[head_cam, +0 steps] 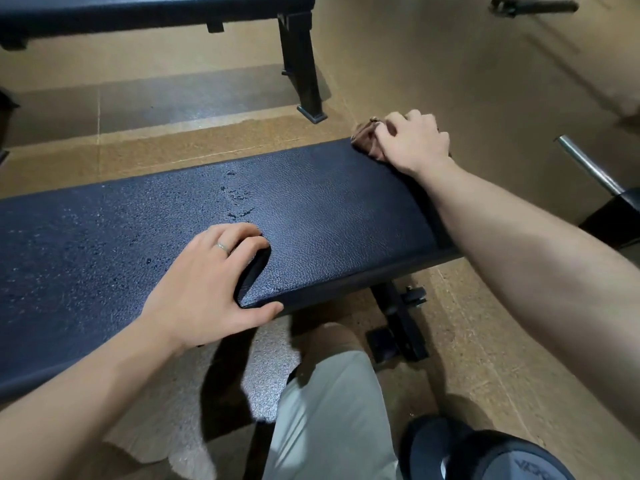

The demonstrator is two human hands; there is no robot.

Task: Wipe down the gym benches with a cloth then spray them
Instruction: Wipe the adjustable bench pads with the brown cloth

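While the right hand (412, 143) bunches a small brown cloth (367, 140) against the far right corner of the long dark blue padded gym bench (329, 202), fingers curled over the fabric and pressing it down onto the vinyl, the left hand (211, 282) braces on the near edge, fingers bent on top of the pad and thumb hooked along its front side, clasping the padding itself. Droplets and a wet sheen cover the left half and centre of the pad, so the wipe looks only partly done. To do this step well, I judge the cloth should be drawn back leftward in long overlapping strokes across the pad, keeping flat pressure so the beads are lifted, not smeared, with the bracing hand shifted aside before the cloth reaches it. A second dark bench (104, 8) stands beyond, well apart, on the tan floor (433, 64)
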